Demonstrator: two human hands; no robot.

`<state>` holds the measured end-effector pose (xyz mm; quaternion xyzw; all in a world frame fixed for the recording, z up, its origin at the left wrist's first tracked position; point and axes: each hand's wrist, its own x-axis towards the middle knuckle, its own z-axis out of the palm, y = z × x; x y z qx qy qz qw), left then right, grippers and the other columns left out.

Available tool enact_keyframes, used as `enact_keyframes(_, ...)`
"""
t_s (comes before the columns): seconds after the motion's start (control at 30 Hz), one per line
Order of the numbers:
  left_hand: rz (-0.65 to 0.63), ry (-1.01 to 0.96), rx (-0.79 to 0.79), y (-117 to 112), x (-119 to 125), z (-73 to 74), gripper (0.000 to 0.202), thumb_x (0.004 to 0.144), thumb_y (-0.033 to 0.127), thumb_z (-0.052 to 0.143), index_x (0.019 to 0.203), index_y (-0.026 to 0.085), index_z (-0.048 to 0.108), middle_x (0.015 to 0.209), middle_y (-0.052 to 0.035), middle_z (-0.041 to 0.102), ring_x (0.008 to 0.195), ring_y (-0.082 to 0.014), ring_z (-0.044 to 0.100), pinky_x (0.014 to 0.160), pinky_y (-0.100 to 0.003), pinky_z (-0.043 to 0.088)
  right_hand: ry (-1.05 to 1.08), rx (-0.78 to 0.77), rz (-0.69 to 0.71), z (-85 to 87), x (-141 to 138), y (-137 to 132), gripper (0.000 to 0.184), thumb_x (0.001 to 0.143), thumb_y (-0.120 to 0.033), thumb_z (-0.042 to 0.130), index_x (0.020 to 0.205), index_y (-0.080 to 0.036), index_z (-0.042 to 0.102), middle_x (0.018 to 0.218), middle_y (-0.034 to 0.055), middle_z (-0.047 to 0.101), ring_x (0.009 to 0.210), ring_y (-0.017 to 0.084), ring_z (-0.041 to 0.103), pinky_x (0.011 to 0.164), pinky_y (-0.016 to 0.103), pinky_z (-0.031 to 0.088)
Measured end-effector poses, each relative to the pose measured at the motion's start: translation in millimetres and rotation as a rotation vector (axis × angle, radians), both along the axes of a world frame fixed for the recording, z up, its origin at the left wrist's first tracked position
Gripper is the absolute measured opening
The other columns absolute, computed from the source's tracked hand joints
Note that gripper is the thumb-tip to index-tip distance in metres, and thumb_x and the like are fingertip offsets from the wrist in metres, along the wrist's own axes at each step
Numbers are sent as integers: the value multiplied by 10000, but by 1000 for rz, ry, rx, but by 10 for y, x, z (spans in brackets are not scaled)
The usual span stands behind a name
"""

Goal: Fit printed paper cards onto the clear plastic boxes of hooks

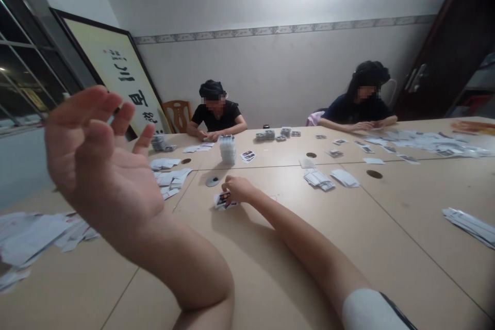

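My left hand (112, 149) is raised close to the camera at the left, palm turned up. Its fingers are apart and loosely curled, with nothing in them. Farther out, my right hand (238, 188) reaches over the table with bent fingers closed on some small printed cards (223, 200). The fingertips are partly hidden, so how many cards they grip does not show. Just behind these cards is a round metal-rimmed hole (212, 181). A tall stack of cards (228, 150) stands beyond it, beside a few fanned cards (248, 156).
Paper slips (34, 234) lie at the left of the table (294, 268). White slips (319, 180) are in the middle right, and a bundle of strips (469, 227) at the right edge. Two people sit across, one by card piles (266, 134), the other near a broad paper heap (425, 141).
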<state>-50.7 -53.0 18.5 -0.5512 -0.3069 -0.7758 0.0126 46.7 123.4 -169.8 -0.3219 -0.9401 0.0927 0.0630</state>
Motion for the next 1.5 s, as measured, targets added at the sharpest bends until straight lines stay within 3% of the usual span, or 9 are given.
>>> enact_keyframes(0.1,-148,-103,113,-1,47,45,290,807,210,664,1083,260,738,1134,-37,672,1138,-277,615,901,-466,494,12,-15,-13,5,-6,-13,339,917,-416,691,1136,-161,651,1263,97,621,1065,234,635,900,435,551)
enact_keyframes(0.23,-211,-138,86,-28,111,74,276,786,171,694,1035,268,760,1134,-33,690,1147,-269,625,909,-467,511,40,-108,11,79,-12,-17,238,938,-369,677,1034,-152,675,1113,69,683,1008,209,660,893,420,558)
enact_keyframes(0.4,-212,-119,32,40,41,63,265,788,187,735,1045,252,746,1065,-28,700,1051,-222,659,882,-390,531,271,-296,16,431,145,-76,137,897,-263,718,866,-142,661,810,-7,699,771,162,703,674,269,562)
enact_keyframes(0.57,-69,72,-283,189,-121,6,220,743,244,815,944,208,734,909,-23,728,873,-189,676,829,-338,527,539,-502,-26,928,532,-205,93,939,-200,625,876,-176,562,812,8,720,695,122,730,563,187,568)
enact_keyframes(0.7,-86,324,-630,314,-189,-57,286,764,427,775,934,206,707,855,-47,719,843,-233,675,790,-378,522,673,-564,-73,1065,742,-211,153,929,-190,634,822,-179,526,772,16,713,667,112,715,517,154,540)
enact_keyframes(0.9,-29,530,-841,396,-231,-110,421,832,559,657,1107,241,669,960,-84,728,937,-288,695,816,-428,533,598,-764,-133,553,415,-68,108,894,-101,669,819,-137,600,656,-31,635,542,91,637,503,184,526)
enact_keyframes(1.13,-52,460,-793,310,-284,-108,545,813,633,652,1158,210,636,951,-104,722,942,-296,701,883,-477,532,555,-956,-177,-279,-16,-31,236,978,-331,634,1110,-136,646,995,40,684,781,138,673,674,290,592)
enact_keyframes(1.27,-52,444,-801,313,-283,-108,652,771,703,654,1189,204,618,948,-104,710,958,-310,692,896,-504,531,612,-1033,-186,-426,-75,26,255,982,-329,628,1155,-141,634,1036,51,682,813,148,679,699,307,599)
enact_keyframes(1.5,-59,449,-812,362,-339,-142,672,758,737,653,1192,225,616,946,-97,715,962,-321,691,888,-500,514,710,-1162,-109,-375,-17,55,184,976,-283,641,1077,-130,648,949,27,693,746,127,679,658,276,594)
